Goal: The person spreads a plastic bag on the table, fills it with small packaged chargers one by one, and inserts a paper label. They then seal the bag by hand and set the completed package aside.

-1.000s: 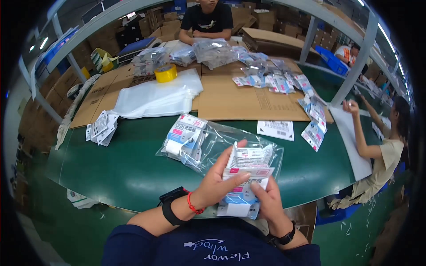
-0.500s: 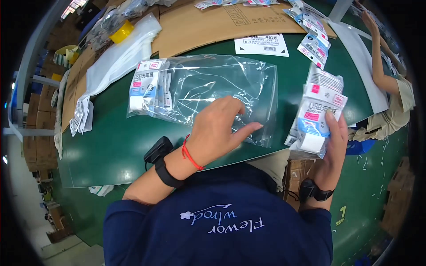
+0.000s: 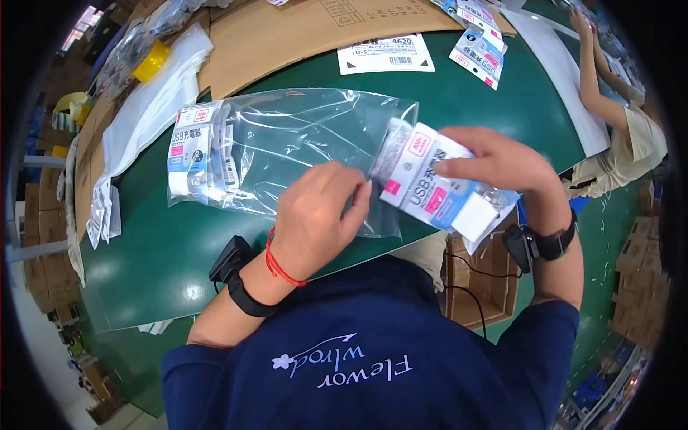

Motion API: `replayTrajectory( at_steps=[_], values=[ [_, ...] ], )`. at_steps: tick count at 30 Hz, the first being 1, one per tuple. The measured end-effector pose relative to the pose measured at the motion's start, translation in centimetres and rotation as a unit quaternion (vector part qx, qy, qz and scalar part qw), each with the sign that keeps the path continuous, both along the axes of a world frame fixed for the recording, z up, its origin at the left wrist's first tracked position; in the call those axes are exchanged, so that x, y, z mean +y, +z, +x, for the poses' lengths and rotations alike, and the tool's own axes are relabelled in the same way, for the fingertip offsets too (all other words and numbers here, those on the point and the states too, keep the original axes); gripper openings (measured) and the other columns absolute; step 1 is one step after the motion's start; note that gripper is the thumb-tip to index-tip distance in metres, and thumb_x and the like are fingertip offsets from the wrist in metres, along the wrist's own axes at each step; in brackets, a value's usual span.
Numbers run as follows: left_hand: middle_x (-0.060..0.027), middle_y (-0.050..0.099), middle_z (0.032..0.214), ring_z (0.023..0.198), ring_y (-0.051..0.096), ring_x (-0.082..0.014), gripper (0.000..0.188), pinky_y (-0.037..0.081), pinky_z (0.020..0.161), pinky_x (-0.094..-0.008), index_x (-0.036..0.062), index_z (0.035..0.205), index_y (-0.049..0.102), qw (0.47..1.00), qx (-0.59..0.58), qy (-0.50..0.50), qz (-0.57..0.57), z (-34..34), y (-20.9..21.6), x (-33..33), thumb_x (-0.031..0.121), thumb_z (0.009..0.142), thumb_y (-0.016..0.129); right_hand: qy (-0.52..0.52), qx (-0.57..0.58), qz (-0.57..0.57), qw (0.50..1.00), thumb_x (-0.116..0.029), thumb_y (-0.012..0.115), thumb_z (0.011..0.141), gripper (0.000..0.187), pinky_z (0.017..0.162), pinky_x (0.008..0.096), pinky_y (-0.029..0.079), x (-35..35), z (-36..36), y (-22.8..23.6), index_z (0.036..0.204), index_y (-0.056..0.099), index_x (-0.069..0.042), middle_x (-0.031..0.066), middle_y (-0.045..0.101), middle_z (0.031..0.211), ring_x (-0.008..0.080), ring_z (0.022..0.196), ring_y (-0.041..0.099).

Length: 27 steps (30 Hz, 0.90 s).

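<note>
A large clear plastic bag (image 3: pixel 301 136) lies flat on the green table, several packaged chargers (image 3: pixel 190 154) grouped inside its left end. My left hand (image 3: pixel 319 211) is over the near side of the bag by its right-hand mouth, thumb and fingers pinched on the film. At the mouth, my right hand (image 3: pixel 502 165) grips a stack of packaged chargers (image 3: pixel 441 183), thumb on top and fingers underneath. These packs have white, blue and pink cards with a white block at one end. They are tilted, their upper left end at the bag's opening; whether any part is inside cannot be told.
Beyond the bag lie a printed sheet (image 3: pixel 387 56), a cardboard sheet (image 3: pixel 265 43) and more charger packs (image 3: pixel 479 57). White plastic film (image 3: pixel 154 100) and a yellow tape roll (image 3: pixel 151 62) are at left. A co-worker's arm (image 3: pixel 598 104) shows far right; an open carton (image 3: pixel 487 279) is below the table edge.
My right hand has swung left with the charger stack, turning it and bringing it to the bag's mouth. My left thumb and fingers have closed together near the bag's edge.
</note>
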<state>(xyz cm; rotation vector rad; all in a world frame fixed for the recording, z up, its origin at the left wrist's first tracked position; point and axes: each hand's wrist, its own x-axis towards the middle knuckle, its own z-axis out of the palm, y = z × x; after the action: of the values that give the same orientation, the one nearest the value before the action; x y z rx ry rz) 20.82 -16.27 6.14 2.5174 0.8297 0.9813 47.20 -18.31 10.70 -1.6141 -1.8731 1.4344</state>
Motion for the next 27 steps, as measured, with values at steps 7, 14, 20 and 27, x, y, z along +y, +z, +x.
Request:
replayTrajectory(
  at_steps=[7,14,20,27],
  values=[
    [-0.0087,0.055,0.072,0.063,0.056,-0.0261,0.012,0.044,0.053,-0.0336,0.0038,0.081,0.059,0.999,0.015,-0.030,0.017,-0.7,0.6,-0.1,0.003,0.074,0.068,0.024,0.104,-0.102,0.989,-0.024,0.063,0.088,0.042,0.077,0.0239,0.048,1.9,-2.8,-1.4,0.120,0.055,0.002,0.0044,0.065,0.101,0.0081,0.087,0.058],
    [-0.0068,0.047,0.069,0.061,0.052,-0.0225,0.014,0.044,0.053,-0.0335,0.0052,0.073,0.049,0.999,-0.013,-0.041,0.011,-1.8,0.0,-0.2,0.006,0.071,0.063,-0.114,0.112,-0.110,0.981,-0.026,0.065,0.086,0.038,0.069,0.0224,0.047,0.2,-1.4,0.4,0.113,0.060,0.001,0.0019,0.065,0.094,0.0054,0.082,0.057],
    [-0.0083,0.054,0.074,0.064,0.055,-0.0259,0.011,0.044,0.054,-0.0342,0.0042,0.083,0.057,0.999,0.017,-0.051,-0.006,-2.0,-0.1,-0.3,0.005,0.076,0.065,0.094,-0.036,-0.102,0.990,-0.019,0.067,0.084,0.044,0.074,0.0231,0.049,-1.3,-4.3,1.7,0.120,0.054,0.003,0.0036,0.064,0.100,0.0065,0.086,0.057],
    [-0.0089,0.055,0.075,0.065,0.056,-0.0268,0.010,0.045,0.055,-0.0350,0.0037,0.083,0.057,0.999,0.005,-0.052,-0.007,-2.5,0.6,-0.7,0.004,0.076,0.064,-0.099,0.120,-0.143,0.977,-0.021,0.066,0.085,0.039,0.071,0.0215,0.049,-0.4,-4.1,-0.5,0.115,0.058,0.003,0.0022,0.065,0.097,0.0069,0.079,0.059]
  ],
)
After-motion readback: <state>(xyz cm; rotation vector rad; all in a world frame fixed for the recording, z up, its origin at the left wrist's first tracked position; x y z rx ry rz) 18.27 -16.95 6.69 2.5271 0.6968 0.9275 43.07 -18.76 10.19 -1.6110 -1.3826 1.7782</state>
